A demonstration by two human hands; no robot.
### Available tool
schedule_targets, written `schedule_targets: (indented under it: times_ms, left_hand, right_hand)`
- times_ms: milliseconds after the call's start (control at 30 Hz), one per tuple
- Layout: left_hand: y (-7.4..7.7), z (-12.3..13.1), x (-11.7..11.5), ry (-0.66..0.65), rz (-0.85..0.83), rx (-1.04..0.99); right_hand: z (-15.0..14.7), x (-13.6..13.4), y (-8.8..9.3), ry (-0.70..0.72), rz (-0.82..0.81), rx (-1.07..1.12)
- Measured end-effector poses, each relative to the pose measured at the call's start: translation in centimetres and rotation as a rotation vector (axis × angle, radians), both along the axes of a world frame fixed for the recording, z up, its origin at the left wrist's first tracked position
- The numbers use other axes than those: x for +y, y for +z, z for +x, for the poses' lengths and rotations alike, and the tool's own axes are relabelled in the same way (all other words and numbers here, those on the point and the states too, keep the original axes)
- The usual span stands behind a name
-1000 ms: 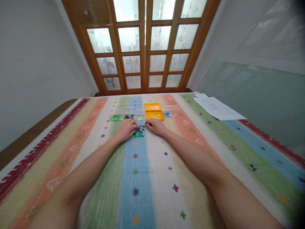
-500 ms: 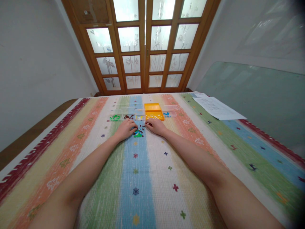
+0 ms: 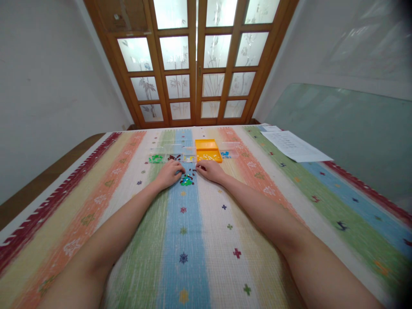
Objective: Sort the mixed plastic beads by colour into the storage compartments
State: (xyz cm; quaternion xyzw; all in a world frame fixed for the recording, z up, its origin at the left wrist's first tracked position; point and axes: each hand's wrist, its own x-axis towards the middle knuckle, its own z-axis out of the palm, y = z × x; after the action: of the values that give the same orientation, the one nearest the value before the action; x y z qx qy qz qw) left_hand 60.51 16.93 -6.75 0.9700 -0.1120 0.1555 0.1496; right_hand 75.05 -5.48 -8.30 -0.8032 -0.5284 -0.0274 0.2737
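A mixed heap of small green, blue, white and brown plastic pieces lies on the tablecloth between my hands. My left hand rests at the heap's left side, fingers curled and pressed toward the thumb; anything in them is too small to make out. On the other side, my right hand is closed in a pinch beside a few loose brown pieces. What its fingertips hold cannot be made out. Just beyond my hands stand an orange open case with white pieces inside and clear lidded boxes.
Clear boxes hold green pieces, brown pieces and blue pieces. A printed paper sheet lies at the back right of the striped tablecloth. Wooden glazed doors stand beyond the table.
My left hand has shifted slightly left, away from the heap, uncovering a little more of its left edge. The right hand has stayed almost in place.
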Motion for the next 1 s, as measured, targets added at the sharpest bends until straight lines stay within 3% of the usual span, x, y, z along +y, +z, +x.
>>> schedule_targets:
  times_ms: [367, 600, 733, 1000]
  left_hand:
    - [0.8, 0.2, 1.4, 0.042, -0.058, 0.026]
    - [1.1, -0.2, 0.2, -0.093, -0.014, 0.015]
    - [0.9, -0.4, -0.4, -0.079, 0.043, 0.016]
    - [0.4, -0.1, -0.7, -0.062, 0.001, 0.026]
  right_hand:
    - [0.1, -0.1, 0.0, 0.018, 0.014, -0.019]
    - [0.2, -0.1, -0.2, 0.024, 0.019, -0.025]
    - [0.2, 0.0, -0.1, 0.017, 0.013, -0.021]
    - [0.3, 0.0, -0.2, 0.031, 0.030, -0.026]
